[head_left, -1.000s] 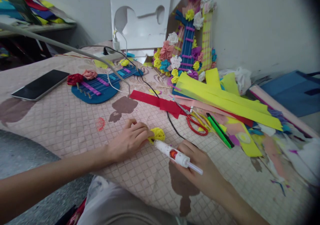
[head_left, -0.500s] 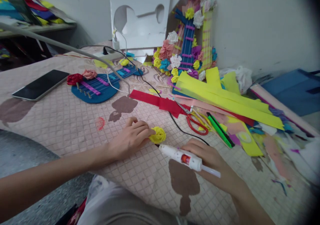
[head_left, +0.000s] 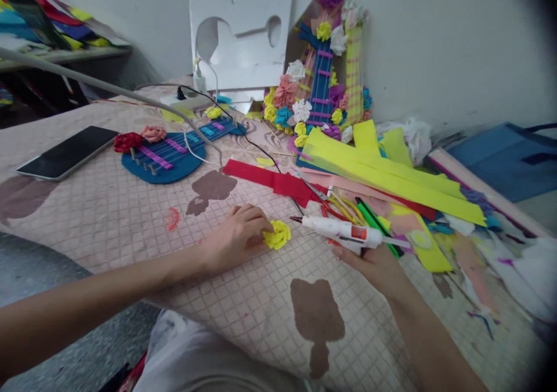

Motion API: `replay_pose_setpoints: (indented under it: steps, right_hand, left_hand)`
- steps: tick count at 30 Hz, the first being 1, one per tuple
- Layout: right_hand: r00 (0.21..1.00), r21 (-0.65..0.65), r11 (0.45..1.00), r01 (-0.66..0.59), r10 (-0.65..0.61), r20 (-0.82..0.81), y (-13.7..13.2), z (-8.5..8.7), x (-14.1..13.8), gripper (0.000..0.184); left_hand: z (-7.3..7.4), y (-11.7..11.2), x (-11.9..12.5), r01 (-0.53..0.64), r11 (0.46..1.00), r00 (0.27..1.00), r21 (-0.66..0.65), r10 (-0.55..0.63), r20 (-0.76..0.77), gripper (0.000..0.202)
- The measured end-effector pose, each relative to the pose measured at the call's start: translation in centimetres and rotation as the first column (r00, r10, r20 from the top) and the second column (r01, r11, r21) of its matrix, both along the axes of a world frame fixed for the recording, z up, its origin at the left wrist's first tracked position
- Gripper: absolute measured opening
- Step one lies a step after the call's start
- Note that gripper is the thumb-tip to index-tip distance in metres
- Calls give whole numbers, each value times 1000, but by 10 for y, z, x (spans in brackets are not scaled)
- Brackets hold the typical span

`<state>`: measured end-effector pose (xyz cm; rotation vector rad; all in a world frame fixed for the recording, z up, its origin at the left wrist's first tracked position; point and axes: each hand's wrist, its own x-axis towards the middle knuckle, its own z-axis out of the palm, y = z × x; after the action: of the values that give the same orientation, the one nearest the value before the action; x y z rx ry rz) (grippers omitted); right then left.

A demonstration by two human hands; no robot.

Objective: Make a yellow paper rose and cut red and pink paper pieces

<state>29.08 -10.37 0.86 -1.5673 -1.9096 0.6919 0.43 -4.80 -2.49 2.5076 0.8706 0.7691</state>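
L hand (head_left: 243,231) has the yellow flower (head_left: 278,235) pinched at its left edge, flower sitting on the tablecloth (head_left: 235,316) in front of the person. R hand (head_left: 379,262) is wrapped round the glue gun (head_left: 337,228), nozzle pointing left, nr the flower but not touching. Scissors (head_left: 317,192) partly hidden behind the glue gun, w/ red strip (head_left: 255,174) alongside; yellow paper (head_left: 391,173) off to the R. Blue guitar (head_left: 167,169) lies back L, phone (head_left: 67,153) nr it.
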Motion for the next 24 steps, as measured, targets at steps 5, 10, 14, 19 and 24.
replay_pose_setpoints:
  steps: [5,10,14,19,24]
  right_hand:
    - [998,-15,1000,27,-28,-64,7,-5,2,30]
    - [992,1,999,36,-36,-121,14,-9,5,30]
    - [974,-42,997,69,-77,-215,18,-12,4,26]
    - [950,-57,993,105,-118,-290,26,-7,-1,26]
    - [944,-21,986,163,-162,-288,56,13,-11,34]
  left_hand:
    - [-3,5,7,43,996,996,-74,-36,87,37]
    - [-4,10,12,83,986,994,-145,-73,78,51]
    - [0,10,15,44,978,999,-203,-39,31,52]
    - [3,9,16,35,980,999,-197,-28,39,51]
    - [2,9,12,6,984,1000,-178,-2,27,50]
